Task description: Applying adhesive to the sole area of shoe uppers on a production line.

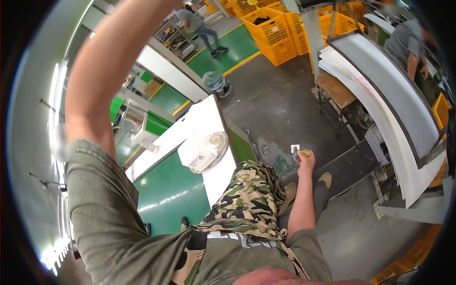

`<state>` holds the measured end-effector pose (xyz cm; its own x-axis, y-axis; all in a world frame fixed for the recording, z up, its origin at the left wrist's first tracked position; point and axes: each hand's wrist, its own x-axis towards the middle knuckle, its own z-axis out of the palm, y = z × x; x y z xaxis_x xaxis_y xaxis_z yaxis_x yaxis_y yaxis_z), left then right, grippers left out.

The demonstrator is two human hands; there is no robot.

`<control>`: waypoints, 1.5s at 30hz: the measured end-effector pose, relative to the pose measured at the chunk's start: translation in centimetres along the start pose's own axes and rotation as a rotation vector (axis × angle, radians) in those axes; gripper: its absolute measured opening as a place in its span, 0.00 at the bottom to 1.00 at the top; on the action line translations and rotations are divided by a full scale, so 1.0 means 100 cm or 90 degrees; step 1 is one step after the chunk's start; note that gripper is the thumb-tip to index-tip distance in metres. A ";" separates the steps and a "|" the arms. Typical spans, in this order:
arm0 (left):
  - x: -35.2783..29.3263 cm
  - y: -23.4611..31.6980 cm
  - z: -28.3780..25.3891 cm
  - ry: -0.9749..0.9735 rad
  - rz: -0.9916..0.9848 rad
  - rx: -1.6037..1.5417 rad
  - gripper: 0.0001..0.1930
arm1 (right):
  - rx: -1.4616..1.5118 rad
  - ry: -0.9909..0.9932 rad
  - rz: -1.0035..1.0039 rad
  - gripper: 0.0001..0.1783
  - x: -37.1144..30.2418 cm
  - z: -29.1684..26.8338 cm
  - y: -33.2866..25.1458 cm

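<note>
Yellow-handled tool point(305, 153) in 1 hand point(307, 163) (right)

A long white table point(202, 111) runs through the middle of the view. On it sits a round dish point(222, 145) holding a bulky white object point(192, 151), too blurred to name. Beyond the table's end, the dark gray floor point(270, 102) bears a pail point(217, 84) with a pale green top. Farther back, yellow plastic crates point(277, 46) stand stacked on the floor, near a stretch of green flooring point(233, 45) edged with yellow lines point(243, 63). A small wooden stool point(336, 89) stands to the right.
</note>
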<state>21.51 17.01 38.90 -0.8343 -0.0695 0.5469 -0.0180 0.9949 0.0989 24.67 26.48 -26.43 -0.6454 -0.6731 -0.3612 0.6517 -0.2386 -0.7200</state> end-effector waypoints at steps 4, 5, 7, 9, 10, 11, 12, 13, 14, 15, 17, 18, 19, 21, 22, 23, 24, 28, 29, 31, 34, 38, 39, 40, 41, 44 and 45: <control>-0.246 -0.032 -0.036 -0.402 -0.151 0.184 0.09 | -0.001 0.080 0.053 0.12 -0.003 -0.015 0.006; -0.363 -0.061 -0.050 -0.447 -0.269 0.222 0.13 | 0.002 0.082 0.082 0.09 -0.006 -0.007 0.000; -0.506 -0.048 -0.065 -0.663 -0.710 0.157 0.22 | -0.020 0.057 0.096 0.08 -0.006 -0.014 0.003; -0.677 -0.042 -0.090 -0.714 -0.955 0.117 0.30 | -0.021 0.053 0.122 0.08 -0.014 -0.022 0.007; -0.750 -0.025 -0.098 -0.701 -1.051 0.129 0.30 | -0.022 0.062 0.139 0.09 -0.016 -0.022 0.005; -0.812 -0.001 -0.104 -0.639 -1.184 0.087 0.30 | -0.042 0.033 0.143 0.09 -0.020 -0.023 0.005; -0.859 0.026 -0.102 -0.589 -1.337 0.029 0.33 | -0.046 0.015 0.159 0.09 -0.027 -0.023 0.002; -0.893 0.050 -0.098 -0.505 -1.426 -0.035 0.35 | -0.056 0.028 0.174 0.10 -0.031 -0.028 0.004; -0.922 0.073 -0.093 -0.414 -1.506 -0.094 0.38 | -0.060 0.041 0.183 0.10 -0.033 -0.032 0.004; -0.958 0.107 -0.080 -0.398 -1.539 -0.130 0.38 | -0.076 0.030 0.188 0.09 -0.034 -0.031 0.005; -1.017 0.169 -0.042 -0.191 -1.590 -0.084 0.45 | -0.115 0.013 0.208 0.09 -0.038 -0.024 -0.002; -1.022 0.178 -0.025 -0.205 -1.602 -0.126 0.51 | -0.117 0.011 0.203 0.08 -0.040 -0.021 -0.008; -1.032 0.189 -0.009 -0.226 -1.592 -0.158 0.51 | -0.130 0.011 0.204 0.08 -0.042 -0.018 -0.013; -1.037 0.196 0.023 -0.256 -1.559 -0.194 0.51 | -0.167 0.007 0.196 0.08 -0.040 -0.009 -0.021; -1.006 0.177 0.029 -0.361 -1.560 -0.217 0.48 | -0.187 0.005 0.180 0.09 -0.038 -0.005 -0.030; -1.008 0.180 0.034 -0.383 -1.593 -0.152 0.45 | -0.202 -0.002 0.185 0.09 -0.040 0.009 -0.030; -1.012 0.179 0.042 -0.406 -1.617 -0.086 0.43 | -0.215 -0.007 0.184 0.09 -0.040 0.025 -0.030; -1.024 0.166 0.030 -0.353 -1.485 -0.046 0.39 | -0.256 -0.078 0.181 0.10 -0.047 0.092 -0.025; -1.032 0.158 0.029 -0.241 -1.507 -0.063 0.38 | -0.280 -0.069 0.164 0.10 -0.049 0.114 -0.018; -1.049 0.139 0.027 0.291 -1.514 -0.310 0.34 | -0.312 -0.068 0.145 0.10 -0.060 0.157 0.002; -1.019 0.097 0.027 0.778 -1.222 -0.656 0.27 | -0.308 -0.161 0.137 0.09 -0.088 0.220 0.027; -0.921 0.055 0.012 0.933 -0.757 -0.840 0.38 | -0.322 -0.264 0.060 0.09 -0.149 0.284 0.040; -0.891 0.047 0.001 0.915 -0.641 -0.914 0.39 | -0.319 -0.295 0.068 0.09 -0.160 0.294 0.041; -0.865 0.039 -0.009 0.892 -0.524 -0.983 0.40 | -0.317 -0.332 0.067 0.10 -0.168 0.301 0.044; -0.846 0.023 -0.010 0.811 -0.494 -0.960 0.43 | -0.308 -0.355 0.062 0.10 -0.180 0.309 0.042; -0.807 -0.004 0.007 0.759 -0.640 -0.837 0.36 | -0.264 -0.435 0.045 0.10 -0.220 0.338 0.037; -0.793 -0.009 0.015 0.803 -0.647 -0.830 0.34 | -0.265 -0.439 0.037 0.10 -0.232 0.344 0.034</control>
<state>86.86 21.76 -5.86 -0.0227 -0.9996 0.0169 0.6587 -0.0023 0.7524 55.54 17.20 -0.14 -0.1360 -0.9892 -0.0555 0.3863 -0.0013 -0.9224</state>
